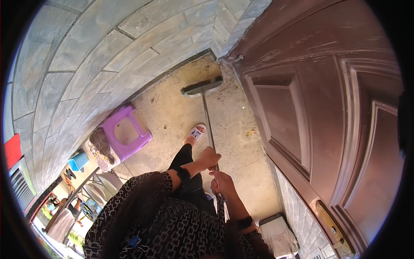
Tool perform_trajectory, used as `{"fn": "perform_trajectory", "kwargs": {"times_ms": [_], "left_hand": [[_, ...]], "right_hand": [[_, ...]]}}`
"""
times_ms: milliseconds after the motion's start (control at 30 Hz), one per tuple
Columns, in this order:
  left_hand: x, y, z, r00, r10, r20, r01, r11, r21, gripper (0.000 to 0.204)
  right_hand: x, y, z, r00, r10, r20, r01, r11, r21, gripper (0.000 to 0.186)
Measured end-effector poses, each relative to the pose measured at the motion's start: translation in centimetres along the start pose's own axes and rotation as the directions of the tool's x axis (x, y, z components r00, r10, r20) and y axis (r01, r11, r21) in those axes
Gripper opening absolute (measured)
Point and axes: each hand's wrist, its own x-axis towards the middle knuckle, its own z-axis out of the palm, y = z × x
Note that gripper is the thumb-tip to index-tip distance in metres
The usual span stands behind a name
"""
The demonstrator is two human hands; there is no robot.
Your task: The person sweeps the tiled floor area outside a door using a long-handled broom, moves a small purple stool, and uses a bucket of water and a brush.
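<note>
A long-handled broom (207,114) stretches away from me over the concrete floor. Its dark-bristled head (202,87) rests near the far corner, where the tiled wall meets the door frame. My left hand (208,159) is wrapped round the thin handle, farther along it. Closer to my body, my right hand (224,183) grips the same handle, its fingers closed. One of my feet, in a light sandal (198,131), stands just left of the handle.
A purple plastic stool (126,131) lies on its side by the grey tiled wall (108,56) at left. The brown panelled door (297,108) fills the right. A yellowish scrap (250,133) lies on the floor. Farther left are a blue container (78,161) and folding furniture (97,187).
</note>
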Motion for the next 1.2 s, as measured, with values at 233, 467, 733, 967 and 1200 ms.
{"fn": "perform_trajectory", "kwargs": {"times_ms": [233, 467, 733, 967, 1200], "left_hand": [[5.9, 5.6, 0.6, 0.999, -0.04, 0.004, 0.04, 0.986, -0.162, 0.025], [2.5, 2.0, 2.6, 0.981, 0.094, 0.167, -0.112, 0.988, 0.102, 0.033], [5.6, 5.1, 0.8, 0.999, 0.007, -0.046, -0.003, 0.997, 0.08, 0.031], [3.8, -0.6, 3.7, 0.876, 0.267, 0.401, -0.465, 0.686, 0.559, 0.019], [-1.5, -0.8, 4.0, 0.999, 0.036, 0.036, -0.039, 0.995, 0.087, 0.045]], "right_hand": [[4.3, -4.8, -3.9, 0.99, -0.132, -0.053, 0.125, 0.984, -0.126, 0.034], [0.7, 0.9, -3.0, 1.0, -0.023, 0.01, 0.021, 0.975, 0.222, 0.036], [3.5, -3.7, -3.6, 0.991, -0.113, 0.073, 0.1, 0.982, 0.163, 0.036], [1.8, 3.7, -2.1, 0.997, 0.022, 0.075, -0.054, 0.885, 0.462, 0.037], [-1.5, 5.0, -2.8, 0.998, -0.058, 0.016, 0.053, 0.977, 0.205, 0.035]]}}
